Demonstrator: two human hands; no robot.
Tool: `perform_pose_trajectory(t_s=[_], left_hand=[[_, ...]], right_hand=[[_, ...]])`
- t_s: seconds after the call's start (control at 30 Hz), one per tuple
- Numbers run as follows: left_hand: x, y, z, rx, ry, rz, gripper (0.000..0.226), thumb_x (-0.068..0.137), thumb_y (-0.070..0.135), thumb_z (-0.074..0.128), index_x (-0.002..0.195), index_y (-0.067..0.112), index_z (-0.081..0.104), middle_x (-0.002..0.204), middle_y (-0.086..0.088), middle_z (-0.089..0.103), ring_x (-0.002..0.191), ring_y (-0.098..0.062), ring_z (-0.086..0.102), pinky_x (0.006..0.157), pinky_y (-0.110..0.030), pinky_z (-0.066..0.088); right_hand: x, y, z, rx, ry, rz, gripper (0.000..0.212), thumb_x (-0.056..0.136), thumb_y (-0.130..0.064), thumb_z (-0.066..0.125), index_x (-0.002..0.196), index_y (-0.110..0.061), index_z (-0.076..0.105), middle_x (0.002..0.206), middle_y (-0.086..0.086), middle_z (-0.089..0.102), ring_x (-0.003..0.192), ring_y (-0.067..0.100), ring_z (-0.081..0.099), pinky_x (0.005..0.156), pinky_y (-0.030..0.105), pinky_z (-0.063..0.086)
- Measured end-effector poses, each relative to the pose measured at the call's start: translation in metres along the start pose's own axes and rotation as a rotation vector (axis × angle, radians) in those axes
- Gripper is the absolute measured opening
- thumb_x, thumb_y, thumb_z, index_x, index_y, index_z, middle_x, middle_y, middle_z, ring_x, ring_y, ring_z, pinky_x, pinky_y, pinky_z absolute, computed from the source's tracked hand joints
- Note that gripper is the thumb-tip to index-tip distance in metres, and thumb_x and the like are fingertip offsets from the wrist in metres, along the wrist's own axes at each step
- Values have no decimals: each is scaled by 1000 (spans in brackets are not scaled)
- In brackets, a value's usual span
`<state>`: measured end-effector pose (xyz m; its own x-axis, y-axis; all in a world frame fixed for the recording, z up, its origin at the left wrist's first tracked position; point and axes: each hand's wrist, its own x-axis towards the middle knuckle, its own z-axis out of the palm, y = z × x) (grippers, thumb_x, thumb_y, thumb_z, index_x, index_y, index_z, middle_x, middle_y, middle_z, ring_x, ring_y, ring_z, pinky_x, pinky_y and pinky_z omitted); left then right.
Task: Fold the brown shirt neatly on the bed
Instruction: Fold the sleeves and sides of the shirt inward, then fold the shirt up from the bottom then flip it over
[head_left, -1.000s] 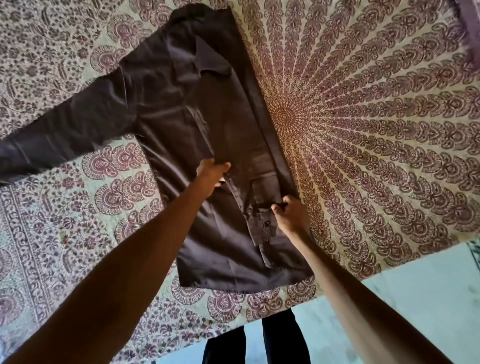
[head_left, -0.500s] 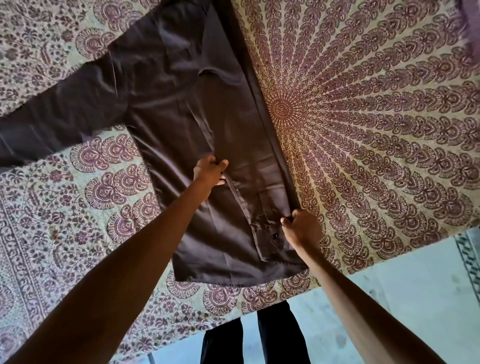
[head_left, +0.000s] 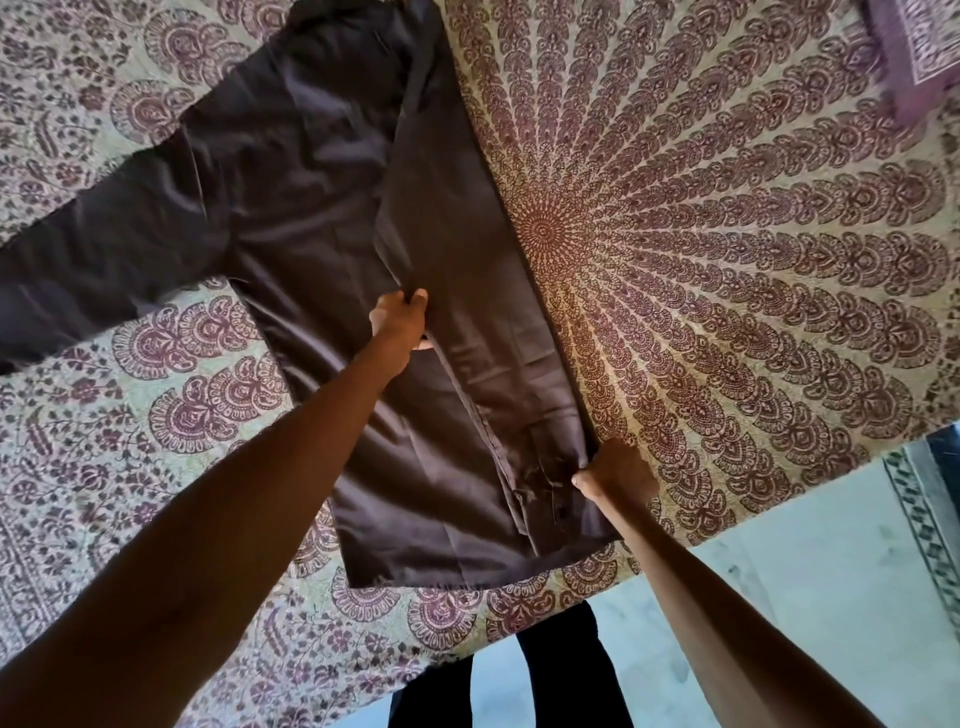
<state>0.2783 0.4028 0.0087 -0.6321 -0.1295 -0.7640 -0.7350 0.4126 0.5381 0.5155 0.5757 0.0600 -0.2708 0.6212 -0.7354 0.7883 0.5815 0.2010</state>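
We pinch the brown shirt (head_left: 311, 218) at two points, left hand (head_left: 399, 322) mid-fold, right hand (head_left: 615, 470) near its hem, keeping the folded panel straight.

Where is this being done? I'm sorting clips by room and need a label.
Most likely a bedroom: the brown shirt lies on a bed spread with a mandala-print sheet, a matching pillow sits at the far corner, and bare pale floor shows beside it.
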Motion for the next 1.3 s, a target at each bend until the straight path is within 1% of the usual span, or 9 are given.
perform_pose_trajectory(t_s=[0.07, 0.17, 0.3, 0.43, 0.7, 0.83, 1.0, 1.13, 1.3], left_hand=[[3, 4, -1, 90, 32, -15, 38, 90, 38, 58, 112, 8, 64, 113, -16, 66, 94, -31, 69, 52, -36, 59], [-1, 14, -5, 359, 186, 8, 59, 84, 43, 63, 128, 6, 50, 124, -17, 60, 108, -35, 63, 86, -43, 56], [2, 36, -10, 579, 365, 396, 58, 79, 25, 70, 129, 16, 42, 132, -14, 42, 120, -36, 46, 99, -47, 40], [26, 64, -16, 793, 274, 669, 51, 87, 29, 60, 135, 25, 43, 138, -11, 39, 121, -37, 42, 99, -53, 37], [81, 128, -23, 960, 162, 750, 53, 94, 34, 50, 145, 26, 35, 154, -5, 26, 134, -33, 34, 100, -51, 38], [106, 148, -27, 1014, 166, 800, 53, 95, 36, 50, 145, 27, 34, 153, -4, 27, 134, -33, 35, 102, -51, 38], [122, 149, -29, 890, 248, 799, 48, 93, 33, 53, 138, 23, 43, 140, -5, 41, 122, -30, 44, 98, -45, 43], [131, 144, -29, 890, 282, 851, 53, 91, 34, 55, 139, 22, 40, 136, -6, 42, 116, -29, 46, 93, -42, 42], [146, 127, -26, 1002, 377, 931, 56, 95, 40, 46, 147, 22, 34, 142, -8, 41, 120, -30, 43, 96, -44, 41]], right_hand=[[3, -5, -3, -105, -28, -3, 39, 82, -29, 74, 114, -10, 65, 110, 10, 70, 100, 28, 68, 85, 37, 54], [5, -21, -18, -197, -13, -45, 41, 84, -30, 71, 119, -11, 61, 117, 9, 66, 107, 27, 65, 90, 38, 48], [28, -63, -46, -71, 134, -204, 31, 89, -36, 64, 108, -11, 62, 107, 7, 68, 88, 24, 64, 85, 35, 49], [61, -135, -93, 197, 172, -342, 35, 90, -42, 59, 111, -14, 63, 111, 9, 68, 98, 29, 66, 83, 36, 52], [120, -289, -184, 477, 315, -579, 61, 92, -31, 61, 142, -5, 37, 133, 17, 56, 120, 34, 56, 95, 42, 49], [140, -339, -210, 235, 579, -785, 61, 86, -17, 65, 141, -17, 40, 135, 11, 50, 121, 32, 50, 96, 44, 46], [167, -373, -217, -31, 537, -1011, 70, 88, -16, 59, 151, -12, 29, 153, 10, 34, 139, 35, 33, 106, 50, 38], [180, -383, -212, -117, 634, -1017, 60, 102, -34, 35, 155, -13, 17, 163, 7, 16, 150, 34, 10, 116, 54, 23], [199, -393, -208, -148, 586, -968, 76, 97, -63, 18, 156, -17, 9, 165, 0, 4, 151, 33, -1, 119, 57, 7]])
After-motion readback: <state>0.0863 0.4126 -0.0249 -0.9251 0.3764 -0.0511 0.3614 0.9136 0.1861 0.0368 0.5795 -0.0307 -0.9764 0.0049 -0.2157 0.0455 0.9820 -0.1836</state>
